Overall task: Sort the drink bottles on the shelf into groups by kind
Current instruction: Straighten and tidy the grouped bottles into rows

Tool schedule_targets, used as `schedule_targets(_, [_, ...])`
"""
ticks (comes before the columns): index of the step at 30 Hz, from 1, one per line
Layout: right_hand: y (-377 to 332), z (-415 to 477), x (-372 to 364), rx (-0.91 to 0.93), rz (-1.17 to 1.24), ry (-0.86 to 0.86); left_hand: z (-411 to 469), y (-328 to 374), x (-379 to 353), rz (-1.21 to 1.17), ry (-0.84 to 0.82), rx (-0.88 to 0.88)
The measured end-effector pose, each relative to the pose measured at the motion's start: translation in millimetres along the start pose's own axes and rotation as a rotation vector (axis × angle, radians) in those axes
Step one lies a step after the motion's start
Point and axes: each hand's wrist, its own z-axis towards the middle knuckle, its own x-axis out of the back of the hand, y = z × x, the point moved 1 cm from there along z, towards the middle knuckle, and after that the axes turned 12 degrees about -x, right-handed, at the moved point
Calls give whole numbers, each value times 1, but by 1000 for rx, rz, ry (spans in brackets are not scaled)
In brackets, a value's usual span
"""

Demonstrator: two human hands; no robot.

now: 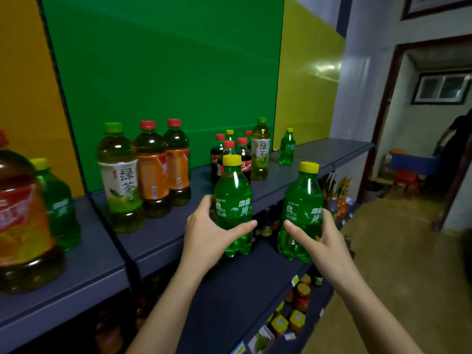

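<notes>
My left hand (208, 235) grips a green soda bottle with a yellow cap (233, 195), held in front of the shelf edge. My right hand (318, 237) grips a second green soda bottle (304, 200) beside it. On the grey shelf (163, 233) stand a green tea bottle (120, 180) and two orange-labelled tea bottles (153, 172) (177, 162). Further back is a cluster of red-capped cola bottles (222, 154), another green tea bottle (260, 149) and a small green soda bottle (287, 146). At far left stand a large iced tea bottle (23, 221) and a green soda bottle (58, 203).
Green and yellow panels back the shelf. Lower shelves hold jars with yellow lids (297, 320) and other goods. To the right are a tan floor, an open doorway and a person in dark clothes (457, 139).
</notes>
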Motion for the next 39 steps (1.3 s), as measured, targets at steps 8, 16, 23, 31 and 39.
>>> schedule_targets(8, [63,115,65,11,12,15,73,-42,-113,-15,20,13])
schedule_targets(16, [101,248,117,76,-8,11,156,-77,-213,-8,43,16])
schedule_targets(23, [130,355,147,90,3,-53,215,-93,-273,58,98,48])
schedule_targets(31, [164,468,155,149,46,-200,268,-122,-328,219,290,70])
schedule_targets(39, [186,550,136,182,76,-390,303,-140,-359,443,463,122])
